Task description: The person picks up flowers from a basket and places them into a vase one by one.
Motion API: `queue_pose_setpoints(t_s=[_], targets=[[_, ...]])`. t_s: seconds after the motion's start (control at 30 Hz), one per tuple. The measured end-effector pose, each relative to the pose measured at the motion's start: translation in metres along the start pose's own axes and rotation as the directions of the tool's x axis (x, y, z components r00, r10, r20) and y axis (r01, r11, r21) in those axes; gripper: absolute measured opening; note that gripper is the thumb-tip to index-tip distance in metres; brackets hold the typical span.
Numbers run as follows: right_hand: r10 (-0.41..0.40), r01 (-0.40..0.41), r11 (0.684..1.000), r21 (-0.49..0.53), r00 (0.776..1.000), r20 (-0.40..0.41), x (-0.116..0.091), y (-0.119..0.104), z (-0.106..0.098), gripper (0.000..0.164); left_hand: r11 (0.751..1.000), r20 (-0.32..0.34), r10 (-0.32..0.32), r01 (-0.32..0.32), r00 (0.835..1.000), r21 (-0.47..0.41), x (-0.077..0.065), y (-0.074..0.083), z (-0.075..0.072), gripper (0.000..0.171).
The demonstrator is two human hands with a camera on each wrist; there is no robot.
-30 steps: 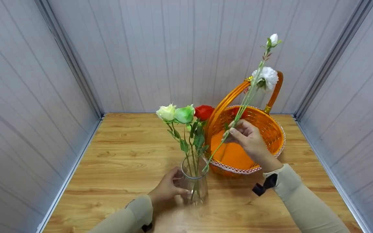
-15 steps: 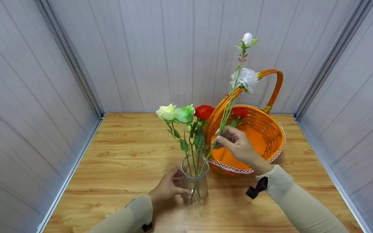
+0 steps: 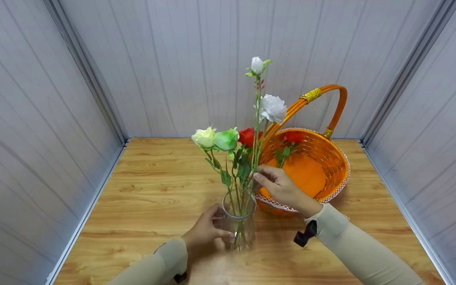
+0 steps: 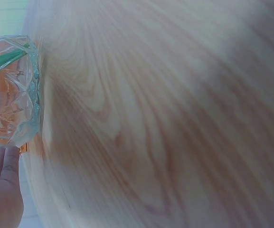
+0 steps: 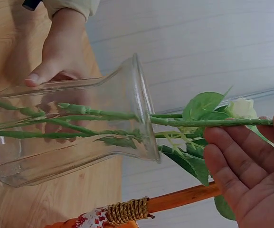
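Note:
A clear glass vase [image 3: 246, 233] stands on the wooden table, with a pale yellow rose [image 3: 203, 137], a green rose [image 3: 226, 139] and a red rose [image 3: 247, 137] in it. My left hand [image 3: 204, 230] holds the vase low on its left side, thumb in front. Above the rim, my right hand [image 3: 278, 187] pinches the green stem [image 5: 189, 123] of a tall spray with a white bloom [image 3: 272, 108] and a white bud [image 3: 257, 65]. In the right wrist view this stem passes through the vase mouth, its lower end inside the glass above the bottom.
An orange wicker basket [image 3: 341, 186] with a tall arched handle [image 3: 341, 103] stands close behind and right of the vase. Another red flower [image 3: 293, 137] lies inside it. Pale panel walls [image 3: 164, 71] enclose the table at the back and both sides.
My right hand has brought the white flower spray left and down, from over the basket to upright over the vase, its stem entering the mouth. The left hand and vase have stayed put.

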State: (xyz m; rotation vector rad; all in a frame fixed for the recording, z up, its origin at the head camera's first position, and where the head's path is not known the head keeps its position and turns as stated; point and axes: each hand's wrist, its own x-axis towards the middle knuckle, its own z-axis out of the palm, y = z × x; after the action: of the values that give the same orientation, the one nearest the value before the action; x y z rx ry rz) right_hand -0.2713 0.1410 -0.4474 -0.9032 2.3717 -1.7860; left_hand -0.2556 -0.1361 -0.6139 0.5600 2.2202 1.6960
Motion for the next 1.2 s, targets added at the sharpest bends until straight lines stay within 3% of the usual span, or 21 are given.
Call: queue_pose_setpoints(t_s=[0.5, 0.9, 1.2], targets=[[0.041, -0.039, 0.999, -0.036, 0.998, 0.054, -0.002, 0.015, 0.013, 0.026, 1.000, 0.007, 0.005, -0.004, 1.000, -0.015, 0.000, 0.001, 0.000, 0.068], [0.042, -0.024, 0.988, -0.153, 0.993, 0.113, -0.001, 0.020, 0.016, 0.022, 1.000, 0.019, 0.007, -0.007, 1.000, 0.014, 0.001, -0.002, -0.001, 0.065], [0.057, -0.049, 0.991, -0.121, 0.997, 0.061, -0.001, 0.025, 0.016, 0.016, 1.000, 0.015, -0.003, 0.003, 1.000, 0.003, 0.000, 0.000, -0.001, 0.068]])
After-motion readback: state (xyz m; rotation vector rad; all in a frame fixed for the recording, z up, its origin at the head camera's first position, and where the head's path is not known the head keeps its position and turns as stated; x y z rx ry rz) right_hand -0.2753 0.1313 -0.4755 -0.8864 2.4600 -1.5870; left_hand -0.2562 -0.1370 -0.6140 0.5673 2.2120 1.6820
